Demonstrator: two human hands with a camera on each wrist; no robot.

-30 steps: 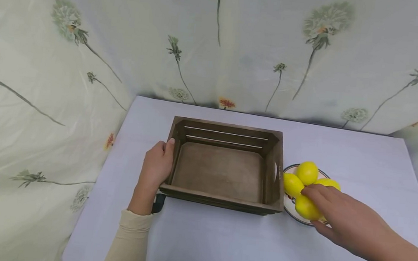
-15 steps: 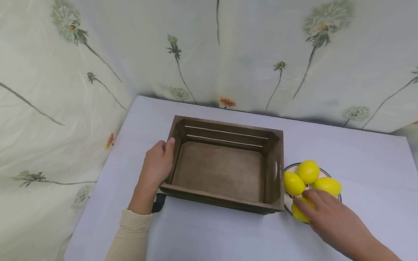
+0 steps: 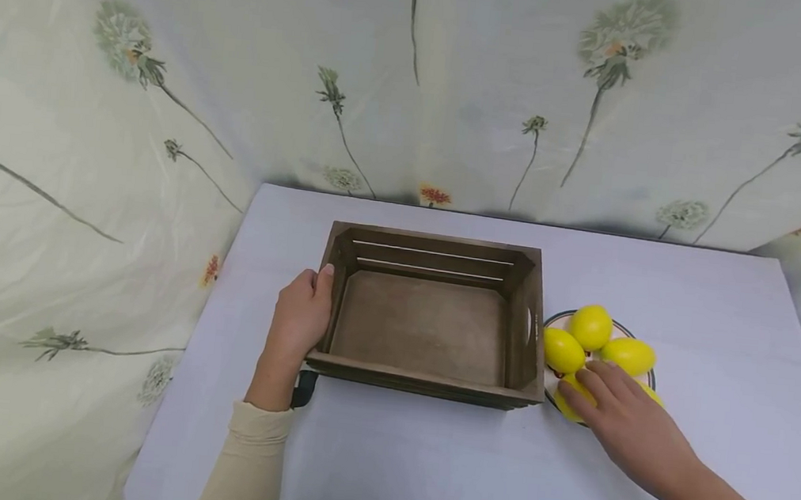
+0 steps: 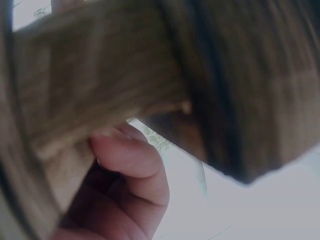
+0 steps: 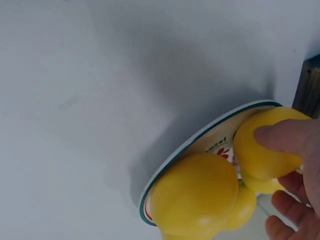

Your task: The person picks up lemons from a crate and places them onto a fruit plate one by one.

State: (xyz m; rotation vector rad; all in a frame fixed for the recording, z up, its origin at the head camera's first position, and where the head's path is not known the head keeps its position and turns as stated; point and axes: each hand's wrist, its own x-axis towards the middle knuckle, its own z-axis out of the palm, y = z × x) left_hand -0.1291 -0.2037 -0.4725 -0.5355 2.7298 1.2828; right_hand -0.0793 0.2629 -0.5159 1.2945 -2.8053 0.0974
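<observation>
My left hand (image 3: 302, 313) grips the left end of a brown slatted wooden crate (image 3: 425, 377). In the left wrist view its fingers (image 4: 135, 160) curl under a slat (image 4: 100, 75). To the right of the crate stands a round, dark-rimmed plate (image 5: 200, 132) with several yellow lemons on it. My right hand (image 3: 642, 426) is over the plate's near side and holds a lemon (image 5: 260, 155), the thumb on one side and fingertips on the other. Other lemons (image 3: 590, 327) lie around it, one partly hidden by the hand. Inside the crate only its bare floor shows.
A white-covered table (image 3: 410, 465) bears the crate and plate. Behind and to the left hangs a pale curtain (image 3: 472, 89) printed with dandelions. The plate sits close against the crate's right wall.
My right hand has shifted a little left, onto the lemon at the plate's near side, uncovering the lemon at the right. My left hand and the crate stay where they were.
</observation>
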